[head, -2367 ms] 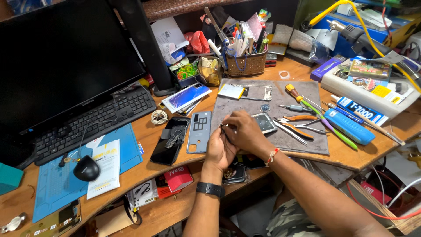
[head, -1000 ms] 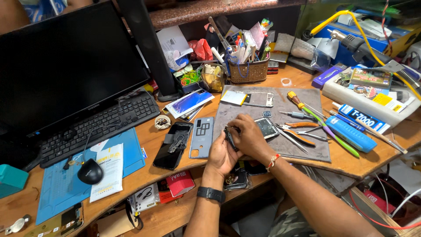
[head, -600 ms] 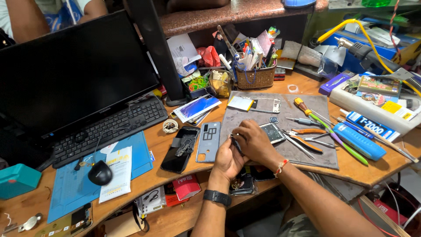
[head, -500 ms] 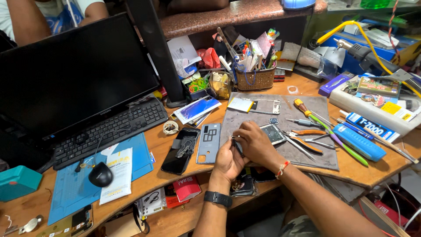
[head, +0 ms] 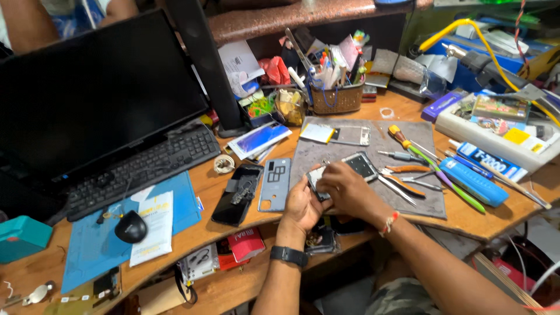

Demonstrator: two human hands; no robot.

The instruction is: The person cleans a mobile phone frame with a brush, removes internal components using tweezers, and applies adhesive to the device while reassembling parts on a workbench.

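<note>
Barely shifted, both hands (head: pixel 329 195) still pinch what looks like an opened phone (head: pixel 356 166), circuitry exposed.

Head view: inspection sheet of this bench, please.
Surface: wooden desk with a grey mat.
Job's things: small phone part held over the mat's near edge; a second part lies beside it.
Clutter: back cover, black phone, screwdriver, tweezers, basket of tools.
Grippers: left hand and right hand both grip the phone part.
Cables: yellow cable; mouse lead.
Surroundings: monitor, keyboard, another person behind the monitor.
</note>
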